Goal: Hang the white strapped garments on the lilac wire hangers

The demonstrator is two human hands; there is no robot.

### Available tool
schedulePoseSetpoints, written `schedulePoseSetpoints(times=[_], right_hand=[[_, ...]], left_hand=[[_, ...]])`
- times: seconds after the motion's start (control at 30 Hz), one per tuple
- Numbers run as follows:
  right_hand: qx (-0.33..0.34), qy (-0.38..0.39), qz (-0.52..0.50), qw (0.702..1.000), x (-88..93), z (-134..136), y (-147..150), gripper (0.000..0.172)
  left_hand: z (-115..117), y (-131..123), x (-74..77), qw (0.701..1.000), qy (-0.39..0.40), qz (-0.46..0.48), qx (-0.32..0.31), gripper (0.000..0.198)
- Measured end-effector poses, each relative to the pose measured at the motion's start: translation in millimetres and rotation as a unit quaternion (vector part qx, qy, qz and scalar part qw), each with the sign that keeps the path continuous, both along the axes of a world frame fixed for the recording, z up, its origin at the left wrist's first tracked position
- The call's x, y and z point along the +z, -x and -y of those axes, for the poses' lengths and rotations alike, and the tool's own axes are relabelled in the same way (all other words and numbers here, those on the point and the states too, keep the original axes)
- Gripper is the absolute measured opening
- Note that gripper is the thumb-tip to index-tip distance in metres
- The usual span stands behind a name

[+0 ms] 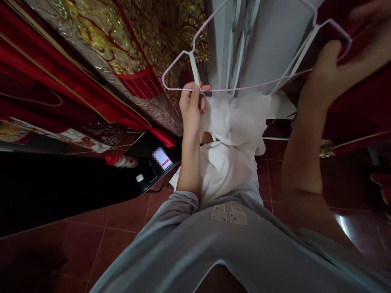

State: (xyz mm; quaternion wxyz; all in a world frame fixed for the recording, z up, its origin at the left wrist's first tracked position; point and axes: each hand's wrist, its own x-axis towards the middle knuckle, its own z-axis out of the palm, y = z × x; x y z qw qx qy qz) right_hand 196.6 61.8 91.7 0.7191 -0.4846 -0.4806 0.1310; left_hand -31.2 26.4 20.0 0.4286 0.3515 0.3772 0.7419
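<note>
A white strappy garment [227,122] hangs in folds in front of me, its lower part hiding my legs. It is below a pale pink clothes hanger [241,88]. One white strap [194,69] runs up to the hanger's left notch, and another strap [301,53] reaches the right notch. My left hand [192,101] pinches the left strap close to the hanger's bottom bar. Around the hanger's right end is my right hand [345,69], thumb and fingers apart; it is blurred and partly cut off by the frame edge.
Gold-sequined and red garments [137,40] hang at the left, with dark red cloth [363,97] at the right. On a black table [91,195] are a lit phone [163,158], a red-capped bottle [122,160] and a small white case [139,178]. Red tiles cover the floor [122,236].
</note>
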Motion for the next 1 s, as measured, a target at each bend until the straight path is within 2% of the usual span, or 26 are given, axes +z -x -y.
schedulePoseSetpoints(times=[0.07, 0.1, 0.13, 0.23, 0.33, 0.47, 0.53, 0.63, 0.67, 0.7, 0.73, 0.8, 0.87, 0.9, 1.0], right_hand=[[-0.006, -0.166, 0.104, 0.981, -17.1, 14.6, 13.4, 0.032], [0.025, -0.198, 0.141, 0.97, -26.3, 21.3, 20.7, 0.031], [0.066, -0.194, 0.163, 0.965, -35.1, 27.1, 27.7, 0.031], [0.16, -0.06, 0.209, 0.963, -54.9, 35.4, 43.3, 0.039], [0.174, 0.03, 0.232, 0.957, -61.4, 31.7, 48.6, 0.022], [0.166, 0.038, 0.242, 0.955, -59.2, 24.3, 48.2, 0.017], [0.171, 0.036, 0.238, 0.955, -58.5, 22.9, 48.5, 0.012], [0.174, 0.038, 0.225, 0.958, -59.9, 22.6, 50.1, 0.01], [0.175, 0.042, 0.223, 0.958, -60.8, 22.6, 50.7, 0.01], [0.176, 0.043, 0.22, 0.959, -61.8, 22.5, 51.2, 0.009], [0.176, 0.042, 0.216, 0.959, -62.7, 22.5, 51.8, 0.009], [0.177, 0.028, 0.207, 0.962, -64.3, 22.6, 52.8, 0.007], [0.168, 0.014, 0.199, 0.965, -64.8, 23.2, 53.3, 0.006], [0.162, 0.012, 0.196, 0.967, -64.6, 23.7, 53.2, 0.006], [0.162, 0.005, 0.188, 0.969, -63.2, 25.0, 51.8, 0.004]], left_hand=[[2.1, -2.2, 1.3, 1.0, -0.01, -0.001, -0.009, 0.029], [3.2, -2.9, 2.0, 1.0, -0.012, -0.003, -0.011, 0.03], [4.2, -3.3, 2.5, 1.0, -0.012, -0.004, -0.012, 0.03], [6.1, -2.5, 2.5, 1.0, -0.001, -0.012, -0.01, 0.026], [6.0, -0.7, 0.6, 1.0, 0.017, -0.018, -0.006, 0.017], [5.5, 0.5, -2.6, 0.998, 0.063, -0.019, 0.014, 0.013], [7.0, 1.8, -3.6, 0.994, 0.06, -0.009, 0.089, 0.017], [12.5, 7.3, -2.1, 0.966, 0.03, 0.01, 0.256, 0.034], [14.8, 9.8, -0.2, 0.956, 0.017, 0.006, 0.291, 0.035], [16.8, 12.3, 2.4, 0.955, 0.006, -0.009, 0.297, 0.033], [18.2, 14.5, 5.7, 0.961, -0.002, -0.033, 0.274, 0.026], [18.8, 16.9, 13.1, 0.98, -0.007, -0.09, 0.178, 0.015], [16.3, 16.3, 20.2, 0.989, -0.003, -0.134, 0.064, 0.016], [14.4, 15.3, 23.2, 0.989, 0.002, -0.144, 0.027, 0.018], [9.5, 13.3, 31.6, 0.992, 0.027, -0.122, -0.002, 0.018]])
